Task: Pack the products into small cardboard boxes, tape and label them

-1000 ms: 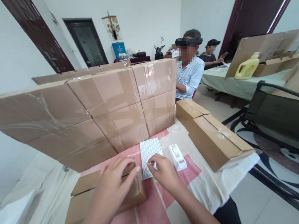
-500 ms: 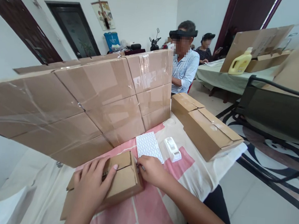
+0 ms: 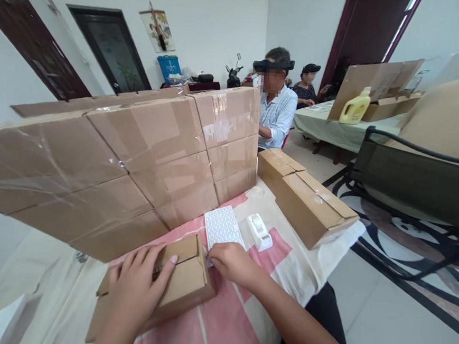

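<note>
in the head view, a small cardboard box [image 3: 177, 282] lies on the pink and cream tablecloth [image 3: 241, 321] in front of the person, and everything else is placed from it. the box is closed, its top flaps are folded down and meet in a seam, so what is inside cannot be seen. its long axis runs from the near left to the far right, with the far-right end pointing at a white label sheet [image 3: 223, 227] that lies flat just beyond that end. the left hand [image 3: 135, 292] rests on top of the box with its fingers spread wide and flat, pointing along the box toward the seam. the right hand [image 3: 232, 262] sits at the box's far-right end, fingers drawn close together against the corner and the near edge of the sheet; whether they pinch anything is hidden. a white tape dispenser [image 3: 259, 231] stands to the right of the sheet, apart from the box. behind the box rises a wall of stacked cartons [image 3: 135, 154], all taped shut. two long cartons [image 3: 307, 199], also closed, lie well to the box's far right. farther off, another person [image 3: 276, 112] sits past the stack, and a yellow jug [image 3: 354, 106] stands on a distant table.
</note>
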The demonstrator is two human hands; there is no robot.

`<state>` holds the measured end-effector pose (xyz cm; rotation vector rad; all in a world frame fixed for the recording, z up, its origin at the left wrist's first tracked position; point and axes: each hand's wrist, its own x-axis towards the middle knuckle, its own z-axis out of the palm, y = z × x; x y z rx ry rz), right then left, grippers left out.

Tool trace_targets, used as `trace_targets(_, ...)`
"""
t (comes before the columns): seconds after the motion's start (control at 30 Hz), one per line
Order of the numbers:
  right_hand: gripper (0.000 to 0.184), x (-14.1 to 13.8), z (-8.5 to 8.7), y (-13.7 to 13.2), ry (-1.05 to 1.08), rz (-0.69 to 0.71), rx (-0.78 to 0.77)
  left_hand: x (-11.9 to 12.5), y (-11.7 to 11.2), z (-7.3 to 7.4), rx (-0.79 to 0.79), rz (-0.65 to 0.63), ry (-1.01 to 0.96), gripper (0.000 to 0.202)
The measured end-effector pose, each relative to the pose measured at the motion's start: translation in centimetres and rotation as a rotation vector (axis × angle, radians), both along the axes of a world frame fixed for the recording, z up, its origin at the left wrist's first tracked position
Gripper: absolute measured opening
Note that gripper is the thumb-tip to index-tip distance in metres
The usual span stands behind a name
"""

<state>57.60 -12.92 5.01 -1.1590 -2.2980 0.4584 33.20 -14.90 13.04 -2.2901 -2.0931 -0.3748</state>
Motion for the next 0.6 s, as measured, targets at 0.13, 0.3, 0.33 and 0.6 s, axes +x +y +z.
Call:
trace_targets(0.13,0.019,0.2,-0.7,0.5,0.116,0.05,-0.059,-0.3,0.0,-0.1,-0.011,-0.009,0.02,0.05)
trace_targets(0.3,0.045,2.1,-0.2,0.4,0.234,0.072,-0.154,0.3,-0.4,0.3,0.018,-0.003,-0.001,0.049)
trace_targets(0.33,0.075,2.3,0.1,0.2,0.292,0.072,-0.189,0.4,-0.5,0.5,0.017,-0.006,-0.01,0.049)
trace_targets(0.6,0.132,-2.9,2.5,-2.2,0.54,0.247,-0.26,-1.4,0.4,1.9,-0.041,-0.156,-0.104,0.041)
